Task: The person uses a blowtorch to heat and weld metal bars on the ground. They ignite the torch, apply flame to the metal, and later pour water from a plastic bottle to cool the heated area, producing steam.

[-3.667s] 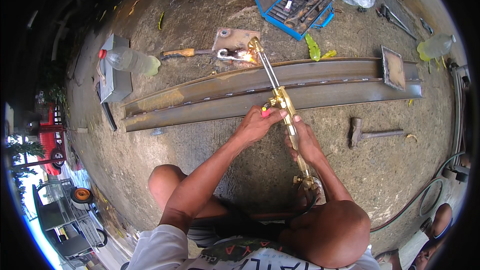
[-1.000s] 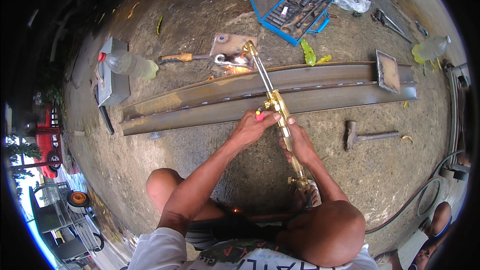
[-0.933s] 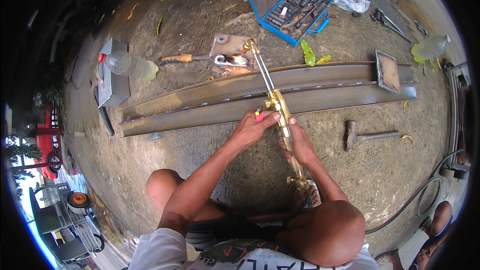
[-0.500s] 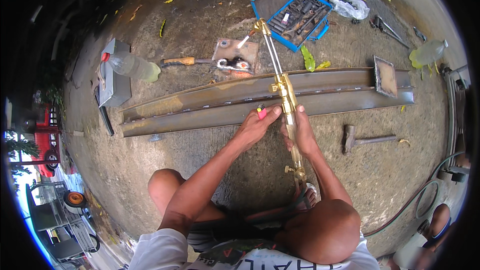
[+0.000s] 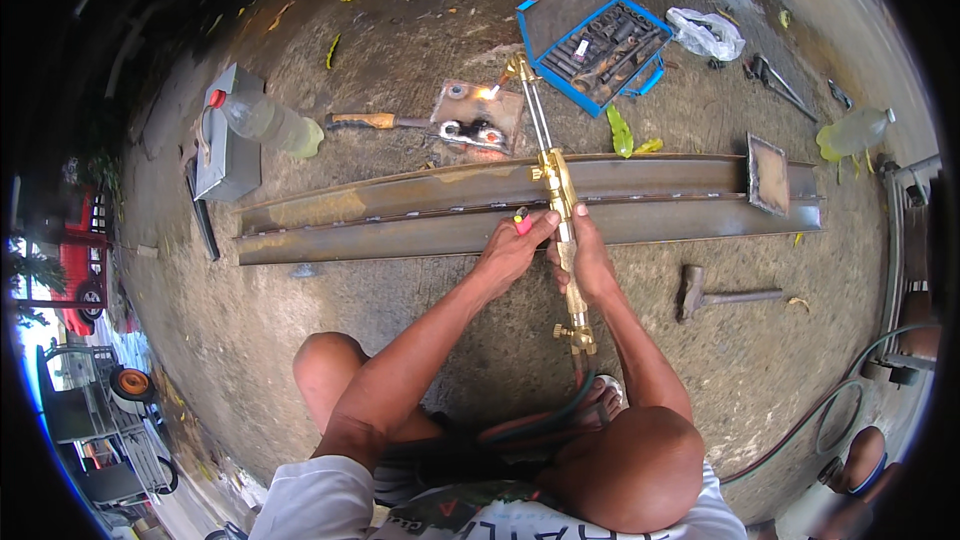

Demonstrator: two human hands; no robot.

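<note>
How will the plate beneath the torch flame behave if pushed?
The plate looks like rigid metal, so it probably won't flex. Lying flat, it should slide rather than roll or tip. Its glowing spot may be softer.

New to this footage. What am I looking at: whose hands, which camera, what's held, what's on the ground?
No robot: these are one person's bare hands. All pictures come from one fisheye camera on that person's head, looking down, so straight edges look bent.

The right hand grips a brass torch; a bright flame shows at its tip, by a scorched metal plate. The left hand, beside the torch body, holds a small pink item.

On the concrete lie long steel lengths, a hammer and an open blue tool case.
</note>
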